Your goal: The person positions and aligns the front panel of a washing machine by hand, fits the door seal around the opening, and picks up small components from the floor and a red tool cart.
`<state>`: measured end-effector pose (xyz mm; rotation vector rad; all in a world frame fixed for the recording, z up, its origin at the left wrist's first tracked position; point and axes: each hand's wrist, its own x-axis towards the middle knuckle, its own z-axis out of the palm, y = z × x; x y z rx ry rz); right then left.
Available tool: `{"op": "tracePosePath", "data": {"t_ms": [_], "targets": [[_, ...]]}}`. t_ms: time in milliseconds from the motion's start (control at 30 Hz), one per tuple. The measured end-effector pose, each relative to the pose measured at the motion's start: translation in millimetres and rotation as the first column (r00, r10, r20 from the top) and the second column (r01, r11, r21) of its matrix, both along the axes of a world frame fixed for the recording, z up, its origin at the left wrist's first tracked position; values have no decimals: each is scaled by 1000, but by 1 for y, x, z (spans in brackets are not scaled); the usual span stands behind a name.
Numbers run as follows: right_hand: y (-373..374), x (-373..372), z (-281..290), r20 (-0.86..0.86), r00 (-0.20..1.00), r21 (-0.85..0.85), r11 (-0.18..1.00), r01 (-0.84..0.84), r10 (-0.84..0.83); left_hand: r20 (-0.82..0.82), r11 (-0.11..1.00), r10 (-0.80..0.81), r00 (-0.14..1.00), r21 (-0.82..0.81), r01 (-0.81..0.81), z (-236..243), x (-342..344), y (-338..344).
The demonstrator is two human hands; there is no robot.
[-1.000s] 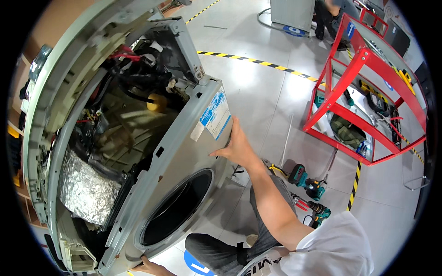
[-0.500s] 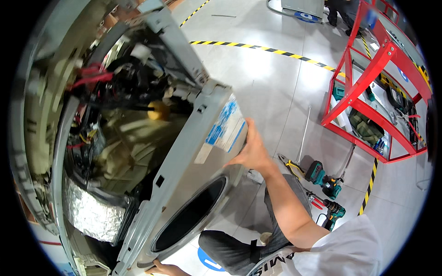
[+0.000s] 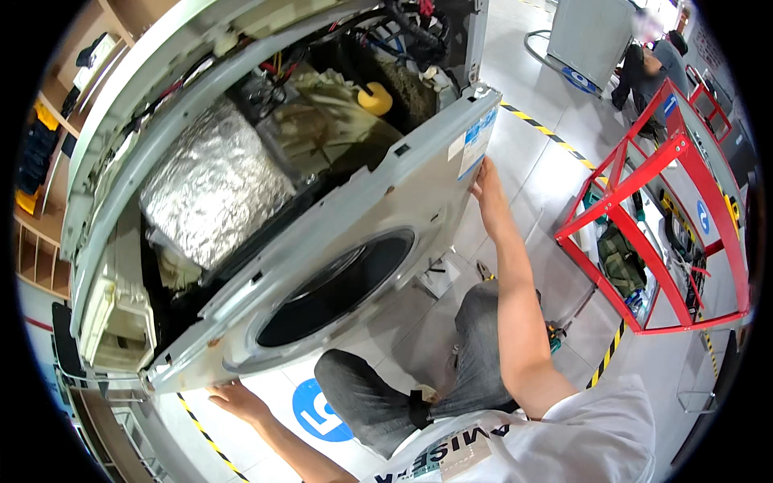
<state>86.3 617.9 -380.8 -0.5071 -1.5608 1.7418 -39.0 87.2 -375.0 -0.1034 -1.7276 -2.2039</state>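
A pale grey washing machine front panel (image 3: 439, 189) with a large round dark opening (image 3: 342, 294) stands tilted along the front of the open machine. My right hand (image 3: 487, 191) grips its right edge, beside a blue and white label (image 3: 478, 143). At the panel's lower left end, my left hand (image 3: 235, 398) holds the edge, its fingertips partly hidden under the rim. Behind the panel, the machine's inside shows a foil-wrapped block (image 3: 217, 185), wiring and a yellow round part (image 3: 374, 99).
A red metal tool cart (image 3: 600, 310) with tools and a green bag stands at the right. A power drill (image 3: 555, 334) lies on the floor beside my leg, partly hidden. Wooden shelves (image 3: 44, 249) are at the far left. Another person (image 3: 656, 68) is at the back right.
My view has swung left, bringing more of the panel, the foil block and my left hand into sight. Both hands stay on the panel's edges.
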Motion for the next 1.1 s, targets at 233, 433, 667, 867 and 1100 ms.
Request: {"op": "tracePosePath", "data": {"t_ms": [233,433,667,867,1100], "targets": [[22,-23,-74,326,945,-348,925,155,-35,83,964,248,965,75,-254,9,-7,58],[15,-41,-77,197,973,-607,764,218,-121,168,969,241,956,17,-247,-3,-12,63],[-34,-48,-133,328,724,-294,663,689,-607,86,914,406,910,-51,-403,-47,-50,37],[-117,-19,-248,649,547,-334,448,829,-528,50,896,378,925,-270,-352,-61,-63,65],[-74,-32,-283,678,554,-402,388,830,-482,14,835,421,907,-397,-382,-57,-59,88]]}}
